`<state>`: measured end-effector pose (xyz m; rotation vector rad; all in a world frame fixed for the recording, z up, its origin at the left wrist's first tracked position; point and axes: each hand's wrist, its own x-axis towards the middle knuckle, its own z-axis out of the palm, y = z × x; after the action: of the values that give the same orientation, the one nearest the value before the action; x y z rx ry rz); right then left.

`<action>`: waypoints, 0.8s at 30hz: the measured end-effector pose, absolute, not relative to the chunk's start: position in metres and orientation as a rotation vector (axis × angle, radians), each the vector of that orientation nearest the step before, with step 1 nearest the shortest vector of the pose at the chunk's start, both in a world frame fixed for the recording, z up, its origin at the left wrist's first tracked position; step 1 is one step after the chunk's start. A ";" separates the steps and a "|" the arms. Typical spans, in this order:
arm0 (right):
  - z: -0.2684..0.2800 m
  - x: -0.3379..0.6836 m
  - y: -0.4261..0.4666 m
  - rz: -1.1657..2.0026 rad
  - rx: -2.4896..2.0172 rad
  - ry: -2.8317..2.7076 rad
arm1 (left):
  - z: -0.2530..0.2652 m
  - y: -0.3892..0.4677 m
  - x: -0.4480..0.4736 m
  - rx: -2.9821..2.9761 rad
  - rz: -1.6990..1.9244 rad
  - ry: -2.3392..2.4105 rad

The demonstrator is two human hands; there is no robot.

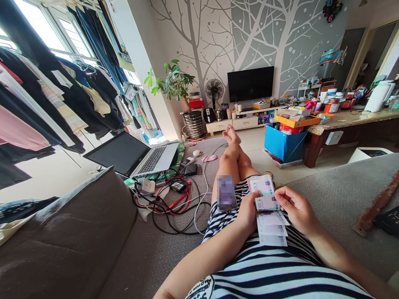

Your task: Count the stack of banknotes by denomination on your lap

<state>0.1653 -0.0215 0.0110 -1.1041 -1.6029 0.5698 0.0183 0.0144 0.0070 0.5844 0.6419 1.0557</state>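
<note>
Over my lap, my left hand (pixel 248 211) is closed on the left side of a stack of paper notes (pixel 261 185) that look like banknotes, printed in pale green and purple. My right hand (pixel 296 209) pinches the right edge of a note on the near side of the stack, thumb and bent fingers together. Below the stack, several pale slips (pixel 272 230) fan downward over the striped clothing (pixel 299 268). A phone (pixel 227 193), its screen blurred out, lies on the thigh left of my left hand.
On the grey sofa (pixel 168 249) to the left are an open laptop (pixel 152 160), tangled cables (pixel 174 207) and a charger (pixel 178 185). A blue box (pixel 285 145) stands beside a cluttered table (pixel 339 120). A dark object (pixel 388 220) lies at the far right.
</note>
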 end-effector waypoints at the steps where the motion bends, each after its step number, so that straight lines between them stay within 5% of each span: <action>1: 0.011 0.165 -0.022 0.568 -1.102 -1.602 | 0.008 0.014 0.018 0.587 1.051 0.649; 24: 0.014 0.165 -0.026 0.649 -1.062 -1.574 | 0.008 0.015 0.019 0.610 1.065 0.652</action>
<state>0.1655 -0.0257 0.0142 -1.0616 -1.5736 0.6491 0.0187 0.0146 0.0080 0.6100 0.6524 1.0654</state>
